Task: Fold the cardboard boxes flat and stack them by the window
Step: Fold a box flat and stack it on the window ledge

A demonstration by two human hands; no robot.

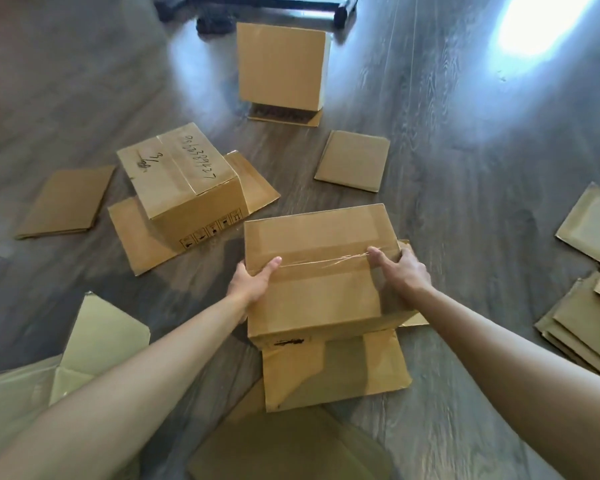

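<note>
Head view: left hand (252, 282) and right hand (404, 271) clasping opposite sides of a taped box (321, 271) on the wooden floor (465, 168), thumbs on the clear tape (326, 262) along its top seam, lower flaps splayed beneath. Two more boxes standing unfolded: a scribbled box (184, 181) to the left, a plain box (283, 65) farther back. Flattened cardboard pieces (352, 161) scattered about, a small flat pile (582, 327) at the right. Window out of frame, only a bright glare (541, 22) on the floorboards. Job apparently partway through, three boxes left to flatten, stacking not yet done.
</note>
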